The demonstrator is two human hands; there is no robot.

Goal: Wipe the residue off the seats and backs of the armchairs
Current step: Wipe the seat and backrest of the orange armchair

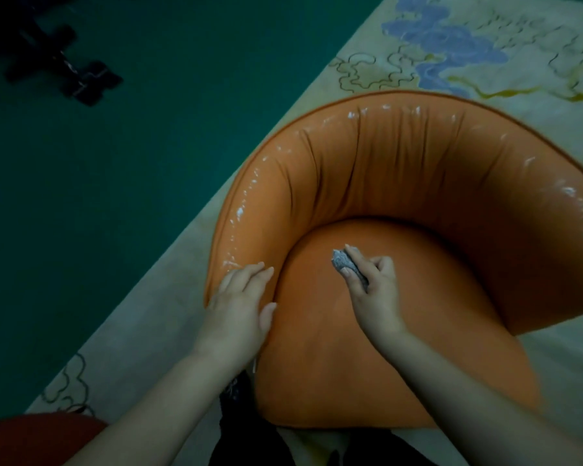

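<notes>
Right hand [372, 290] half-hides a grey cloth [345, 262] — armchair [401, 348] cropped right.

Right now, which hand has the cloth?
The right hand: it pinches the grey cloth on the seat. The left hand lies flat, empty, on the armrest.

The armchair [401, 203] stands on a rug [169, 290], its curved back on the far side of the seat [367, 364]. The left hand [239, 304] rests on the chair's left arm end; the right hand [374, 287] presses a cloth [344, 260] onto the seat.
</notes>
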